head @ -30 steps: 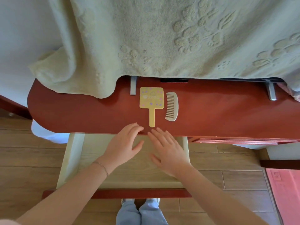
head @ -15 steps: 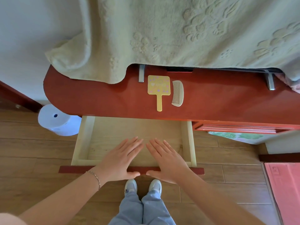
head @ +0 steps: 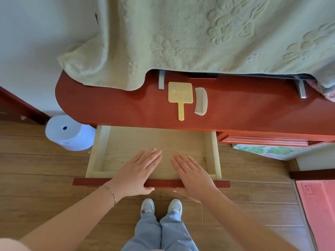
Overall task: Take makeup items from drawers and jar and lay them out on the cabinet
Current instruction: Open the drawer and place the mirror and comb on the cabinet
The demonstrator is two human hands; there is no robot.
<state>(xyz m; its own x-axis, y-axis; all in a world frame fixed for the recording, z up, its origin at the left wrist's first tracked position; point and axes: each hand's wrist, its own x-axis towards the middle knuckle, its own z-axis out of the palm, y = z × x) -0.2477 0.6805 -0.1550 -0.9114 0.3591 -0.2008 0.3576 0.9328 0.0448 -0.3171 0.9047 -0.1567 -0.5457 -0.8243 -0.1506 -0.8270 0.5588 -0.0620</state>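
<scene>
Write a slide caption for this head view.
Both open hands, left hand and right hand, rest on the open drawer; mirror, comb on cabinet.

Ahead of both flat hands, the pale wooden drawer [head: 154, 142] gapes open; the red cabinet top [head: 112, 109] overhangs its back.

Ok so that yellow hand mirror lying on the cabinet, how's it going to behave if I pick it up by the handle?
The yellow hand mirror looks thin and flat, so probably light and stiff. It lies flush on the glossy cabinet top, so it may slide before lifting; getting fingertips under the narrow handle could be fiddly. The head is wider than the handle, so it may tip forward. If the face is glass, it is likely fragile.
</scene>
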